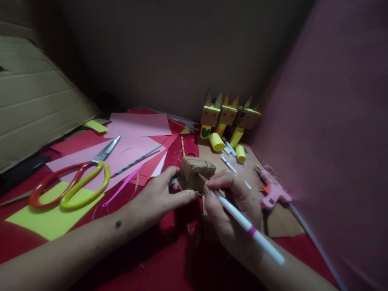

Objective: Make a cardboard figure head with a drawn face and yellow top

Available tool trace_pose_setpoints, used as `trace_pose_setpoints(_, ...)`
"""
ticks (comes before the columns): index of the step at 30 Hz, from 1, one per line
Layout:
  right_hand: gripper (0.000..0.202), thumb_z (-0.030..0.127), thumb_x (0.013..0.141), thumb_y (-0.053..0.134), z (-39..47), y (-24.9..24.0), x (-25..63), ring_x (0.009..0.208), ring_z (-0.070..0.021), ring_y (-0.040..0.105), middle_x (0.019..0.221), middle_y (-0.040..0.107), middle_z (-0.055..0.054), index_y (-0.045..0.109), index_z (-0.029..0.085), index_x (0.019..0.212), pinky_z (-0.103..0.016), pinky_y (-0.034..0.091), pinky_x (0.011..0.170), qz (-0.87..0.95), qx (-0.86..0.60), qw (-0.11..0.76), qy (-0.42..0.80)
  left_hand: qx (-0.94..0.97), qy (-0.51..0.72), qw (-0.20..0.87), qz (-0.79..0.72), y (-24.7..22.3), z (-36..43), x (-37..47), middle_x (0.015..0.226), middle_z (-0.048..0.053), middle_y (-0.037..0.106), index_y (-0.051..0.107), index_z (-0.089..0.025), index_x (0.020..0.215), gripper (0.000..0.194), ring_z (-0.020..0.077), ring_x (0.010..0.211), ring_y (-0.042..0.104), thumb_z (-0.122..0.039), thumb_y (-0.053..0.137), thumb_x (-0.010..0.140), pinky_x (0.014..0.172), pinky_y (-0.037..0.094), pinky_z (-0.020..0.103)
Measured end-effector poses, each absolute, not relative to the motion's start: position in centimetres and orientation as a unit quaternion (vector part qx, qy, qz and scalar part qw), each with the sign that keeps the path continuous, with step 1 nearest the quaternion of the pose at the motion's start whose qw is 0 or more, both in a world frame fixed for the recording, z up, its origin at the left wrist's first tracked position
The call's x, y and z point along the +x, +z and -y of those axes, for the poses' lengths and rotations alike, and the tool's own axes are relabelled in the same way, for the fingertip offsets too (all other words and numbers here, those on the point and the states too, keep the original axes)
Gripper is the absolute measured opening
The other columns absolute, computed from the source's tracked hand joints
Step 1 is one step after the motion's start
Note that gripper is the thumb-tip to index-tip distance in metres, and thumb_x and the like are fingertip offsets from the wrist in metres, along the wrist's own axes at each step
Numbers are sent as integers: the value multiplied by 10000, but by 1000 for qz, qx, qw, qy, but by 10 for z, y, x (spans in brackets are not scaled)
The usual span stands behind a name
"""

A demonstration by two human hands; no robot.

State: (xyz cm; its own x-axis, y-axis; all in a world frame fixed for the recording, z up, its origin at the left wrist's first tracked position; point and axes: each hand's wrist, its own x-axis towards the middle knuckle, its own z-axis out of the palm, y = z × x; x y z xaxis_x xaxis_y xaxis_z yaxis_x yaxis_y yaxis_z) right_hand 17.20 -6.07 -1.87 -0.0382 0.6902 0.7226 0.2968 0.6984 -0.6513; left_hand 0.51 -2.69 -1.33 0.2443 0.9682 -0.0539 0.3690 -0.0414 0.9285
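Note:
A small brown cardboard box (194, 184) is in the middle, tilted a little, with dark lines along its edges. My left hand (169, 192) grips it from the left, thumb along the lower front and fingers behind the side. In my right hand (232, 198) is a white marker (239, 216) with a pink band, pinched near its tip. The marker's tip touches or almost touches the front face of the box; I cannot tell which. Behind the box a pencil (182, 146) lies on the red cloth.
Big red-and-yellow scissors (81, 178) rest on pink and yellow paper sheets (139, 124) at left. Three cardboard-headed figures (227, 115) stand at the back right, near yellow paper rolls (216, 142). A pink glue gun (273, 188) lies on cardboard at right.

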Motion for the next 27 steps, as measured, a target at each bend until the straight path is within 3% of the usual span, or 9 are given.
trace_pose_setpoints(7,170,74,883,565,62,-18,173,659,-93,514,813,528,34,541,235,933,-244,423,584,705,-352,595,157,637,320,471,-519,-12,27,4,892,36,668,607,-217,1021,467,280,875,629,-532,682,685,743,480,378)
trace_pose_setpoints(16,160,75,882,563,61,-17,173,661,-102,523,811,531,25,534,228,920,-258,430,585,713,-344,590,159,648,313,457,-523,-11,27,3,809,22,640,629,-219,1069,489,263,785,621,-526,671,691,690,479,375)
trace_pose_setpoints(27,176,70,877,570,63,-16,171,637,-106,508,789,527,28,551,239,922,-261,417,562,702,-341,603,163,641,327,464,-517,-12,27,4,801,27,642,640,-217,1071,489,286,822,632,-505,673,678,722,500,393)
